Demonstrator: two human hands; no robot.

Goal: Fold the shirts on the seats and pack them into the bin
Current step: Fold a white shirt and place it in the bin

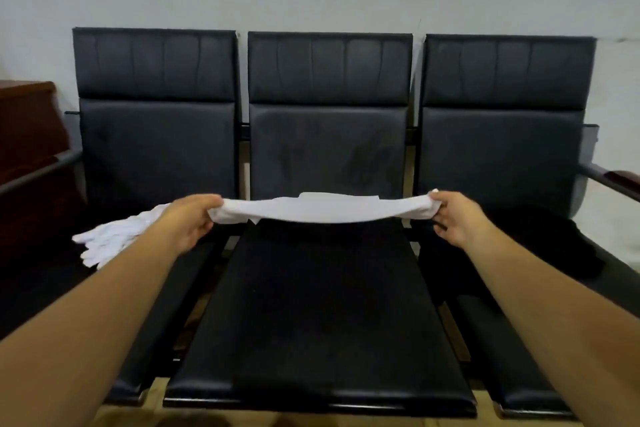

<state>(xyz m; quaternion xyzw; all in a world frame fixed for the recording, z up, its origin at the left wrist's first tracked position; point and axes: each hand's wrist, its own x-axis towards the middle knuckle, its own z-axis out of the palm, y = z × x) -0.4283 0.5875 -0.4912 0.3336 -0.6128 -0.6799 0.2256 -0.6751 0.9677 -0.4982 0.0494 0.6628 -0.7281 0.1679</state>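
Grip check: left hand (188, 220) and right hand (457, 218) each clench an end of soft white fabric shirt (322, 211), stretched above middle black leather seat (311, 305). I'd call it light, limp; hold edges.

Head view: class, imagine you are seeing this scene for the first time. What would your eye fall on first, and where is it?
A white shirt stretched in the air between the left hand and right hand, each gripping one end, above the middle seat of three black ones. More white cloth lies crumpled on the left seat, and a dark heap, hard to make out, on the right seat.
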